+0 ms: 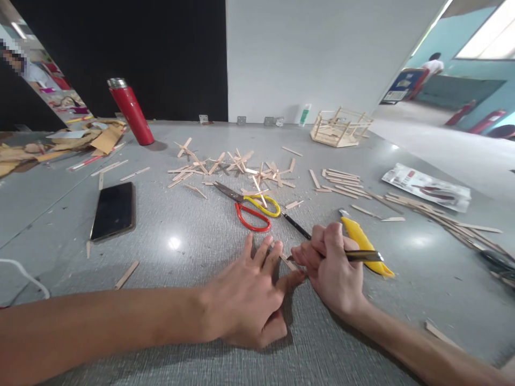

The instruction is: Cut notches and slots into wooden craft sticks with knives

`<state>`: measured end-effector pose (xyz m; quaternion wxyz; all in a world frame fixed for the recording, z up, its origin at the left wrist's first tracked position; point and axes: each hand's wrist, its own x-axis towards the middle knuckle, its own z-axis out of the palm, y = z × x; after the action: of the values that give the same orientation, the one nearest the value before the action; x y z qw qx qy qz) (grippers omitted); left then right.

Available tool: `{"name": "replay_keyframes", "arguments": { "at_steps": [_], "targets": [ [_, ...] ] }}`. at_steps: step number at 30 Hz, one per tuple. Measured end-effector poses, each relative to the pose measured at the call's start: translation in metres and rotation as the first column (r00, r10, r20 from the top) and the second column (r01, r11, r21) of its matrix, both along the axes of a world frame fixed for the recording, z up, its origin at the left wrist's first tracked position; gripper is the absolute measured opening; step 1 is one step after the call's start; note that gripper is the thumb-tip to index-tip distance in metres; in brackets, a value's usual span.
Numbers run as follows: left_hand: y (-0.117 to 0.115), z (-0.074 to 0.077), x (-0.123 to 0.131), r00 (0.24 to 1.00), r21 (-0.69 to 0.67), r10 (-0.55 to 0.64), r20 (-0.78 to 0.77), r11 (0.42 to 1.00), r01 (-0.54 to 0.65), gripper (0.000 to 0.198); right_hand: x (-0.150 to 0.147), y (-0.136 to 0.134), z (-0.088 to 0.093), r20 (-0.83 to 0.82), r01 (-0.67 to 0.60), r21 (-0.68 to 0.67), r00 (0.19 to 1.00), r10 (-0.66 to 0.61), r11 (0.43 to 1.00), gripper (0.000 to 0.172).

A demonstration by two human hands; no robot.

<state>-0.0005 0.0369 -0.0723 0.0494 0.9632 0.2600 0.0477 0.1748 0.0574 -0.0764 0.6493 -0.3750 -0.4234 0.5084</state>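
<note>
Yellow and black is the handle of the knife point(362, 256), which the right hand point(335, 271) holds in a tight grip, at the near right of the scissors point(242, 198). The thin stick point(288, 263) lies on the table point(173, 271), on the near side of the scissors; the knife's tip is at it, but whether it touches, one cannot tell. The left hand point(245, 303) is spread rather wide, with nothing seen in its grip; its fingertips rest around the stick and seem to press it down. The most serious risk is that the blade could slip on the wood and reach the left fingers, which are just beside it; too much force, or a badly pressed stick, would be the cause. The stick could also split, being so narrow. The yellow tool point(358, 238), right of the scissors, shows metal at its far end, perhaps a blade, and the right hand could brush against it. As for containers, the red bottle point(134, 115), beyond the scissors to the left, has its cap on, so the content is hidden. The packet point(426, 186), well right of the scissors, and the tube point(304, 115), behind them to the right, do not show what they hold.
</note>
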Motion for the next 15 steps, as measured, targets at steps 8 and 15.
{"name": "replay_keyframes", "arguments": {
  "at_steps": [8, 15],
  "targets": [
    [0.0000, 0.0015, 0.0002, 1.000, -0.011, 0.006, 0.003, 1.000, -0.006, 0.075, 0.0006, -0.0020, 0.0006, 0.008, 0.001, -0.023, 1.000, -0.001, 1.000, 0.066],
    [0.0006, -0.0021, -0.0036, 0.997, -0.041, 0.009, 0.077, 0.999, -0.005, 0.070, 0.0023, -0.0032, 0.0020, 0.011, -0.025, -0.051, 1.000, 0.025, 0.998, 0.067]
  ]
}}
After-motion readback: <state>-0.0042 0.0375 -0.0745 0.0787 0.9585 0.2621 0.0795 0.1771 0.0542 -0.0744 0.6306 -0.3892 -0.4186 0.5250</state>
